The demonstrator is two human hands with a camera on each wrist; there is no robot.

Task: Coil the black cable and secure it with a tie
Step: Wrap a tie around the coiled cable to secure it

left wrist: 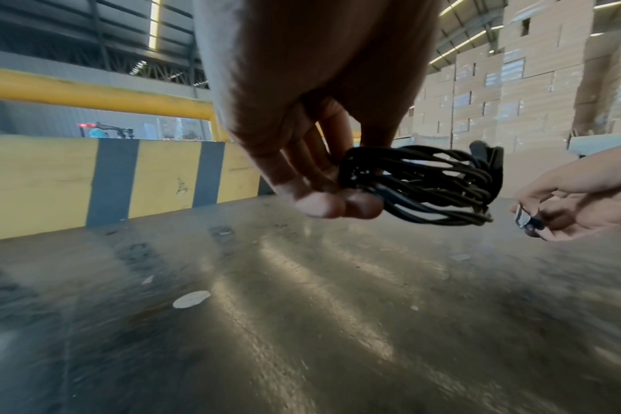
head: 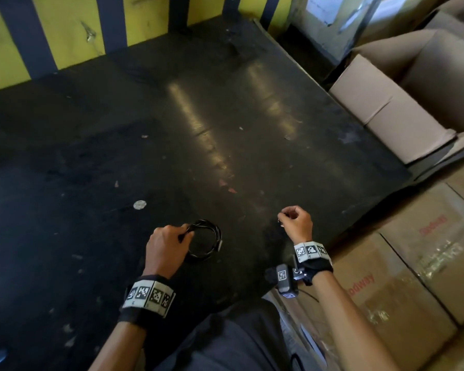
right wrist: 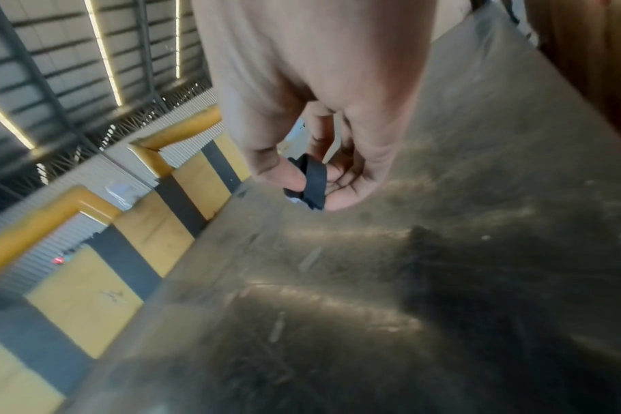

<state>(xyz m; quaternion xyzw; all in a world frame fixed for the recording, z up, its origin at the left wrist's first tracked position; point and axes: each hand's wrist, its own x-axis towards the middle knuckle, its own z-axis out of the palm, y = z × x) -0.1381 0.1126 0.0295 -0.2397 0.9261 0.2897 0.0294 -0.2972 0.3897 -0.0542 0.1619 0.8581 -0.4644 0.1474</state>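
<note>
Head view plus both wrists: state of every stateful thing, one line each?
Black cable: coiled into loops, held off the table, no tie around it.
Black strap tie: loose, pinched in the fingers, apart from the cable.
Left hand: grips the coil at one side.
Right hand: pinches the tie.
Brown cardboard box: flaps open.

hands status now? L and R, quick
Left hand: grip closed on the coiled black cable, held above the dark surface.
Right hand: grip pinching a black tie, apart from the coil.
</note>
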